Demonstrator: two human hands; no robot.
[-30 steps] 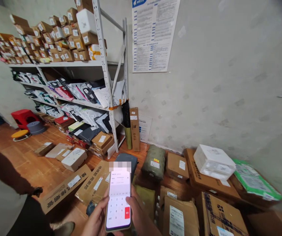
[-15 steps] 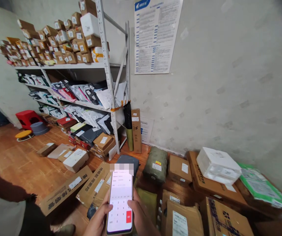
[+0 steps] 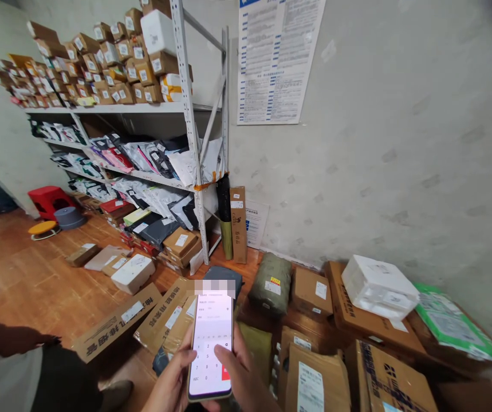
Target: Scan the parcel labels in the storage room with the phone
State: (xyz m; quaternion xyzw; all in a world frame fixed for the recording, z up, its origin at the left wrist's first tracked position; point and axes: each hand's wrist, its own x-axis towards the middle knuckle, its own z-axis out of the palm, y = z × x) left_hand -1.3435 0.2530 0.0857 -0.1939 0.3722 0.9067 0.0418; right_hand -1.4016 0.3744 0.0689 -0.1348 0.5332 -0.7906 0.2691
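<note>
Upright between my two hands is a smartphone [image 3: 207,366], its lit screen showing a number keypad and a few lines of text. My left hand [image 3: 176,369] grips the phone's left edge, thumb at the side of the keypad. On the other side my right hand [image 3: 246,372] wraps the right edge, its thumb lying over the upper right keys and partly hiding a red button. Directly behind the phone lie a flat brown carton [image 3: 170,315] and a dark grey parcel [image 3: 227,280].
White metal shelving [image 3: 189,109] full of labelled parcels stands at left. Cartons, an olive bundle [image 3: 271,283] and a white foam box [image 3: 378,286] line the wall. Another person [image 3: 9,366] stands at lower left. A red stool [image 3: 50,201] sits farther back.
My right thumb has moved left and up across the keypad, now covering keys near the 3. Digits in one text line are fewer. The view has tilted slightly down.
</note>
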